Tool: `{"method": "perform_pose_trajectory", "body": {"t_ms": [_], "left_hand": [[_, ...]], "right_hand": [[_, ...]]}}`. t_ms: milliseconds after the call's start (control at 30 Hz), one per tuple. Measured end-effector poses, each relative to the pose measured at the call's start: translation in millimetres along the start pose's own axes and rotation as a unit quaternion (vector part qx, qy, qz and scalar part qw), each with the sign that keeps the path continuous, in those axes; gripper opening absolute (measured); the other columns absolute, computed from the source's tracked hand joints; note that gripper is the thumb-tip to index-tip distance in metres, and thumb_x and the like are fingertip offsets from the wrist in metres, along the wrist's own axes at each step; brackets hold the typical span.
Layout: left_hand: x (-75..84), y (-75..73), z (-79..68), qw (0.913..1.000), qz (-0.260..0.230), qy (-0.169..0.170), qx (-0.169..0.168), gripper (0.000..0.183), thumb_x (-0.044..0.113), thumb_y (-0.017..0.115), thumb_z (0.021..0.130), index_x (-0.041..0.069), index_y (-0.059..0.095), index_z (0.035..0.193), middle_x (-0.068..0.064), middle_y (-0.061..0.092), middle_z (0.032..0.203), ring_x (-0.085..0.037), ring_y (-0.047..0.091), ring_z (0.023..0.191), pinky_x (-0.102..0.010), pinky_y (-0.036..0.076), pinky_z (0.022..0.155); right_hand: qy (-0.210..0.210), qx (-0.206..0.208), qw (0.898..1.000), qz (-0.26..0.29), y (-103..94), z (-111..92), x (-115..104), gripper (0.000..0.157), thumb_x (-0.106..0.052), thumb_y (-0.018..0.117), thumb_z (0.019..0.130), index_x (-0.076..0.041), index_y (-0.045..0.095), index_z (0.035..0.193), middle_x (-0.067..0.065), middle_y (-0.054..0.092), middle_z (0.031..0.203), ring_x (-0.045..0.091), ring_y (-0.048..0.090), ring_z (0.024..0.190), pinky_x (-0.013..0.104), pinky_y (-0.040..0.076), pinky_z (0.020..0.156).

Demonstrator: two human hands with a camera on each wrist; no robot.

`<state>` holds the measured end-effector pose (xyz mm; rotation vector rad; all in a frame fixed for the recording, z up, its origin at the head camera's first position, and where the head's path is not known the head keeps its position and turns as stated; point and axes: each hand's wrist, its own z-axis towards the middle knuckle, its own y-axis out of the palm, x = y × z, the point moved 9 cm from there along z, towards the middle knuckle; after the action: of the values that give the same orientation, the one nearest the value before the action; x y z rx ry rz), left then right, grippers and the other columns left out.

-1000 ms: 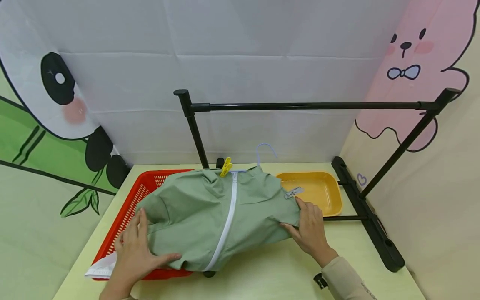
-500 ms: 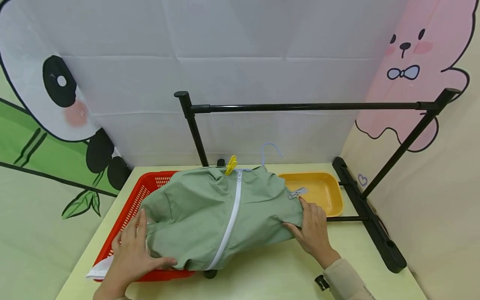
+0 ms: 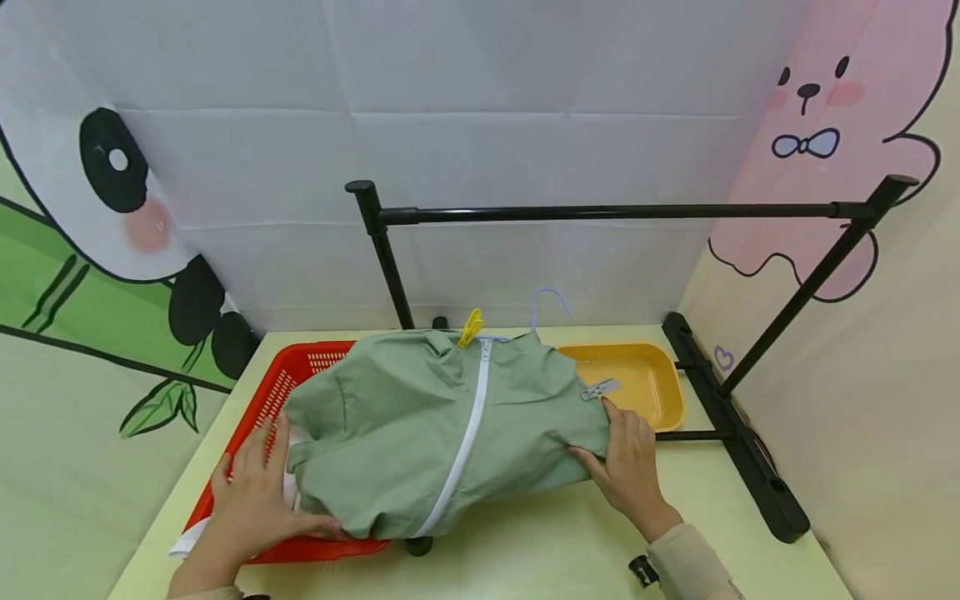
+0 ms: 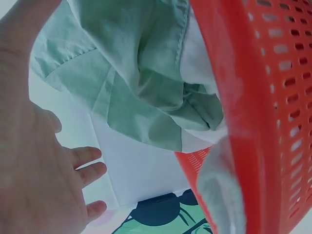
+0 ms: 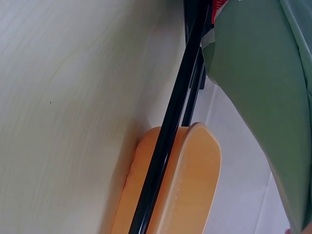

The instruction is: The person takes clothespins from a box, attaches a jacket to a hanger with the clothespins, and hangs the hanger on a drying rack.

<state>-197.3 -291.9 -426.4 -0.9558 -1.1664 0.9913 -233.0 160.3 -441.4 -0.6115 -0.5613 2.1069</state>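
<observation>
A light green jacket (image 3: 382,425) with a white zipper (image 3: 468,433) lies slantwise over a red basket (image 3: 288,367). It is on a hanger whose pale blue hook (image 3: 551,292) sticks up behind the collar. A yellow clip (image 3: 470,327) sits at the collar, and a small grey clip-like piece (image 3: 602,389) at the right shoulder. My right hand (image 3: 630,471) pinches the jacket's right side, thumb in front. Beside the left sleeve, my left hand (image 3: 251,500) is spread with fingers extended; the left wrist view shows its fingers (image 4: 87,173) apart from the green cloth.
Behind stands a black rack, its crossbar (image 3: 600,213) running above the jacket and its foot (image 3: 735,433) at the right. A yellow tray (image 3: 663,392) sits beside that foot. White cloth (image 3: 191,537) hangs over the basket's near left rim. The pale table (image 3: 540,550) extends in front.
The jacket, with its hanger and clips, has shifted slightly right along with my right hand. My left hand has drawn left, away from the jacket's lower left edge.
</observation>
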Motion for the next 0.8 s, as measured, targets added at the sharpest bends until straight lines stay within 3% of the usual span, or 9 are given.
{"method": "perform_pose_trajectory", "body": {"t_ms": [300, 567, 800], "left_hand": [[-7.7, -3.9, 4.3, 0.9997, 0.024, 0.006, -0.005, 0.163, 0.082, 0.079, 0.040, 0.004, -0.003, 0.158, -0.039, 0.018, 0.148, -0.057, 0.016, 0.131, -0.078, 0.006, 0.097], [-10.4, -9.1, 11.0, 0.9982, 0.049, 0.029, 0.019, 0.167, 0.076, 0.085, 0.036, 0.003, -0.002, 0.158, -0.040, 0.022, 0.147, -0.058, 0.022, 0.130, -0.078, 0.010, 0.097], [-12.8, -5.6, 18.8, 0.9976, 0.060, 0.035, 0.010, 0.166, 0.077, 0.083, 0.036, -0.002, 0.001, 0.157, -0.042, 0.024, 0.146, -0.059, 0.023, 0.129, -0.077, 0.011, 0.098]], "right_hand": [[0.005, 0.003, 1.000, 0.001, -0.6, -2.1, 0.7, 0.089, -0.068, 0.039, 0.095, 0.012, 0.047, 0.132, 0.023, 0.050, 0.094, 0.033, 0.040, 0.078, 0.044, 0.030, 0.072], [0.009, 0.002, 1.000, 0.001, -1.6, -3.9, 1.9, 0.087, -0.068, 0.039, 0.096, 0.012, 0.046, 0.132, 0.023, 0.049, 0.094, 0.033, 0.040, 0.077, 0.045, 0.029, 0.072], [0.021, -0.002, 1.000, -0.002, -3.2, -6.9, 4.0, 0.087, -0.068, 0.038, 0.096, 0.011, 0.046, 0.132, 0.023, 0.049, 0.094, 0.033, 0.040, 0.078, 0.045, 0.030, 0.072]]}}
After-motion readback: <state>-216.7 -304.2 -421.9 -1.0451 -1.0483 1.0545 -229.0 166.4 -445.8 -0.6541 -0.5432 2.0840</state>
